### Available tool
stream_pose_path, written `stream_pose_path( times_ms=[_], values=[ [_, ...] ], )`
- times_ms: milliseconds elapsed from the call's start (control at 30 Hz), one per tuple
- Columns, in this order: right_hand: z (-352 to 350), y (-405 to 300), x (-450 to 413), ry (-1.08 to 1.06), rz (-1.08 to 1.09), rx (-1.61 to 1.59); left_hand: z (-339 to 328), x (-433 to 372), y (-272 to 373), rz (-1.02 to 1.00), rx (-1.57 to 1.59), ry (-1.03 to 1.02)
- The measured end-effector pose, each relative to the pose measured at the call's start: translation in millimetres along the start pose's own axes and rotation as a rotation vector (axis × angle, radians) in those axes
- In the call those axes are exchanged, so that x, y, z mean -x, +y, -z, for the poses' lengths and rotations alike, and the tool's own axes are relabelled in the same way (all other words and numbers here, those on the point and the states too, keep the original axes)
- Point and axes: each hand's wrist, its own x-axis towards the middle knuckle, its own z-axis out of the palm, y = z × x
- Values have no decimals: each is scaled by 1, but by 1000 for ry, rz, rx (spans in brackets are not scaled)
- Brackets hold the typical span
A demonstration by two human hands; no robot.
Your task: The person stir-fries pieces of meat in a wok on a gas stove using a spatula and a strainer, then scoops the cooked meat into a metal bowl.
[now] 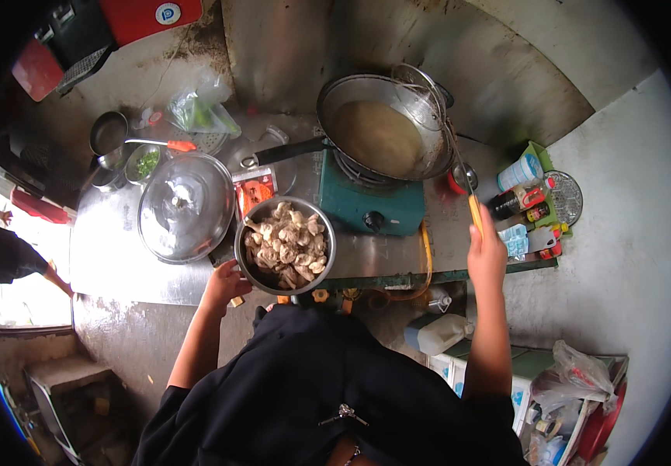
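Observation:
My left hand is at the left rim of a steel bowl, its fingers against the side. Pale cooked meat pieces, apparently chicken, are heaped in the bowl. In my right hand is the yellow handle of a wire skimmer. The skimmer's round mesh head rests over the right rim of a wok. Cloudy brownish liquid fills the wok's bottom. Under the wok stands a green gas stove with a black knob.
A glass lid, a red seasoning packet and a bowl of chopped greens lie to the left. Sauce bottles and a small ladle stand right. A yellow hose hangs over the front edge. Another person is at far left.

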Motion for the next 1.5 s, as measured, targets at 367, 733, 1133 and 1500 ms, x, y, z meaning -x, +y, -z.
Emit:
stream_pose_path(
  times_ms=[367,733,1133,1500],
  values=[
    [9,-18,-95,-771,-662,-558,42,-20,-4,-412,-219,326],
    [27,-23,-45,-744,-793,-1127,4,-1,142,-621,-11,192],
    [32,-41,86,-328,-603,-957,-58,-78,271,-687,-234,-163],
    [-22,-81,226,-299,-160,-221,-77,-127,283,-423,-436,-340]
  ],
)
